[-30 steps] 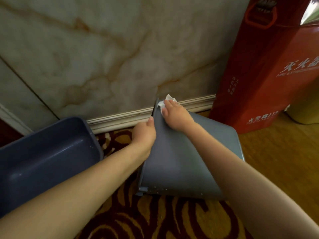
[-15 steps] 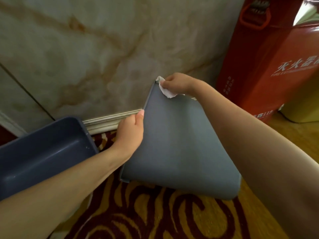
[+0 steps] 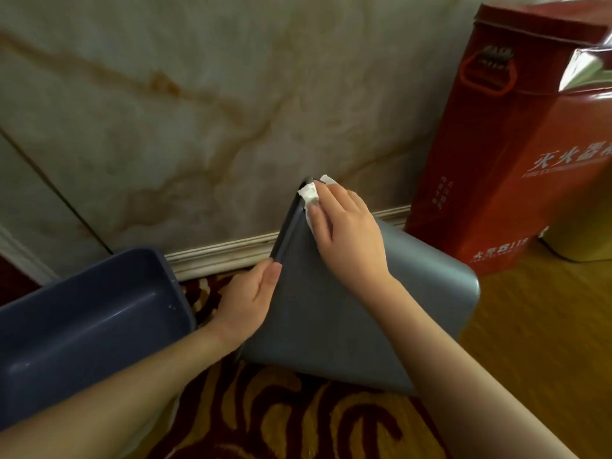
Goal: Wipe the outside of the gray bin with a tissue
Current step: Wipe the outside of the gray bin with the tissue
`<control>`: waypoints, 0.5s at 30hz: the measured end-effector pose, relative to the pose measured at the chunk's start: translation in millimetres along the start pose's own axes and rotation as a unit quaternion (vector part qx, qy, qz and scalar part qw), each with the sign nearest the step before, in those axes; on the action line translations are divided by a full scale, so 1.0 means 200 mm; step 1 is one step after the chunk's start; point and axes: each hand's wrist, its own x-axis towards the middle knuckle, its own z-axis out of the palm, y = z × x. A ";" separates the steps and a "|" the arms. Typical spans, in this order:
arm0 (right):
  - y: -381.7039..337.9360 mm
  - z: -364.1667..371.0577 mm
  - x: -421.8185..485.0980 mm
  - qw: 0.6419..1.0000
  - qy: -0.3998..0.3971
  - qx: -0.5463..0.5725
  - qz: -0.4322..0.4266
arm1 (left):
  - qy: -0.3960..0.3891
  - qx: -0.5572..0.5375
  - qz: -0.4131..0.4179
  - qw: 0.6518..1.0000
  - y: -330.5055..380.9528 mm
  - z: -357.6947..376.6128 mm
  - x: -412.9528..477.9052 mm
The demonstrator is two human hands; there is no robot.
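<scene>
Gray bin (image 3: 347, 326): tilted, far corner raised.
Right hand (image 3: 347, 233): straight fingers press tissue (image 3: 309, 193) onto that corner.
Left hand (image 3: 248, 303): gripping bin's left edge.

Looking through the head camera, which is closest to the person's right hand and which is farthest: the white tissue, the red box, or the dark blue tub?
1. tissue: under the fingertips of the right hand, at the top corner of the gray bin.
2. red box: just to the right, against the wall.
3. dark blue tub: far left, beyond the left hand.
</scene>
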 end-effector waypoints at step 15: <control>0.02 0.01 -0.49 0.993 -0.007 -0.095 0.068 | -0.047 -0.278 -0.339 0.897 0.04 -0.18 0.30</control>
